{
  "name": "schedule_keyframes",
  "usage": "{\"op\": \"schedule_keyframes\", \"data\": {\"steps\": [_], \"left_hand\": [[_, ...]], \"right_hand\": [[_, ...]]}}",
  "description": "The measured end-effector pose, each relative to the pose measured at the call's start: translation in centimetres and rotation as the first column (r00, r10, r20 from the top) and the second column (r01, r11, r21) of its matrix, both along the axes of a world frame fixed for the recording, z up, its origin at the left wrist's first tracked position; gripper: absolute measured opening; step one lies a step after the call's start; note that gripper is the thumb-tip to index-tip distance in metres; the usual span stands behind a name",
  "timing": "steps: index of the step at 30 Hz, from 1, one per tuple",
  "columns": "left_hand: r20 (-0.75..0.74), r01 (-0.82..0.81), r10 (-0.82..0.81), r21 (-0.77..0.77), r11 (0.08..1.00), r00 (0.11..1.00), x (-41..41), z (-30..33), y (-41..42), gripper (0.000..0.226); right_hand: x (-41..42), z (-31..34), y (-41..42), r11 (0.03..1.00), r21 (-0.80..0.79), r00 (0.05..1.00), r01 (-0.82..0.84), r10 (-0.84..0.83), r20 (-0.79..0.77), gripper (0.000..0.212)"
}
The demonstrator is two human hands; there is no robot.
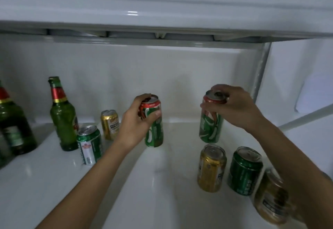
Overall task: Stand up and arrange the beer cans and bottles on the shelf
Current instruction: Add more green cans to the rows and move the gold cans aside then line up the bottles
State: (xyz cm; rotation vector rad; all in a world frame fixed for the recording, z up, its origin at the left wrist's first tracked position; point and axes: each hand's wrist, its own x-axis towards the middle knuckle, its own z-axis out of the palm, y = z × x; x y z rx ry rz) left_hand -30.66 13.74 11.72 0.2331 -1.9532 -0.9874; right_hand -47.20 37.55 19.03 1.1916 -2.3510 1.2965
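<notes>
My left hand [137,120] grips an upright green-and-red beer can [155,135] at mid shelf. My right hand [232,108] holds a second green-and-red can [210,127] by its top rim, upright and slightly above the white shelf [162,183]. On the left stand a green-and-white can [89,145], a gold can [110,124], a green bottle [63,117] and a darker bottle [14,124] at the edge. On the right stand a gold can [211,167] and a green can [245,171]. A gold-brown can or jar [272,198] sits partly behind my right forearm.
The shelf sits inside a white cabinet with a back wall [144,77] close behind the cans and a low ceiling panel [162,35] overhead. A metal upright [261,72] bounds the right side. Bare shelf surface lies between my two forearms.
</notes>
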Motion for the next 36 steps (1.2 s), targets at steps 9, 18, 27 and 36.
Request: {"op": "schedule_keyframes", "data": {"steps": [9, 18, 27, 36], "left_hand": [[-0.021, -0.121, 0.119, -0.064, 0.991, 0.993, 17.2, 5.6, 1.3, 0.046], [-0.039, -0.46, 0.458, -0.08, 0.884, 0.888, 29.6, 5.3, 2.6, 0.04], [-0.087, -0.643, 0.637, -0.071, 0.763, 0.766, 36.1, 4.1, 4.0, 0.046], [-0.056, -0.714, 0.712, -0.044, 0.699, 0.7, 40.9, 2.8, 5.2, 0.046]], "right_hand": [[10.2, 1.9, -7.1, 0.84, -0.4, 0.921, -0.366, 0.39, -0.024, 0.064], [22.0, 0.2, -14.4, 0.562, -0.328, 0.592, -0.759, 0.806, 0.012, 0.045], [30.7, -1.1, -16.9, 0.4, -0.355, 0.422, -0.845, 0.906, 0.015, 0.056], [33.6, -2.2, -17.8, 0.352, -0.392, 0.387, -0.85, 0.922, -0.009, 0.041]]}}
